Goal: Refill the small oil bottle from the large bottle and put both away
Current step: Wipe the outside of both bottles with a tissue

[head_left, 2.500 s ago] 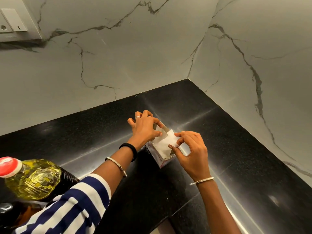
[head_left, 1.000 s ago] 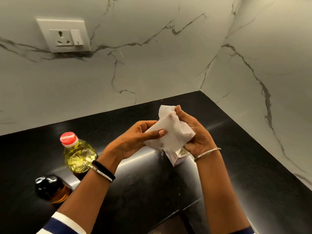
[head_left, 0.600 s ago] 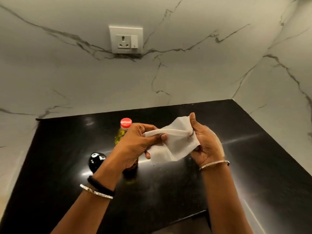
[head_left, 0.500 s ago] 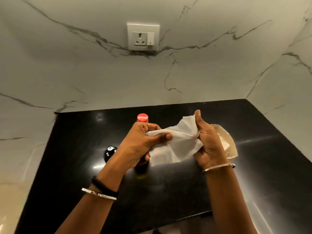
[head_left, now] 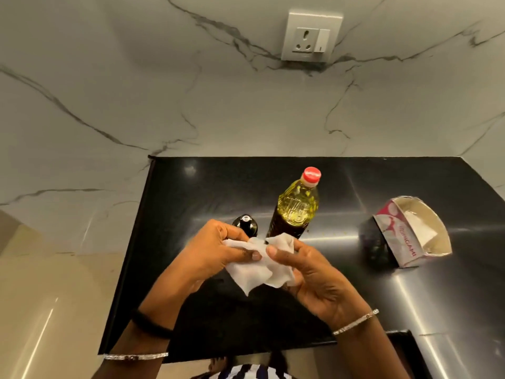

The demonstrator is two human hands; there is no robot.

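The large oil bottle (head_left: 296, 206), clear plastic with yellow oil and a red cap, stands upright on the black counter (head_left: 341, 184). Just to its left is the small dark bottle (head_left: 246, 225) with a black cap, its lower part hidden behind my left hand (head_left: 216, 248). Both hands hold one white tissue (head_left: 259, 265) between them, in front of the bottles. My right hand (head_left: 314, 277) pinches the tissue's right side with thumb and fingers.
An open tissue box (head_left: 410, 233) stands on the counter to the right of the large bottle. A marble wall with a socket plate (head_left: 310, 36) rises behind. The counter's left edge (head_left: 128, 255) drops to a beige floor.
The view has swung left, so both bottles and the tissue box now show in full. My hands with the tissue have come lower and closer together in front of the small bottle.
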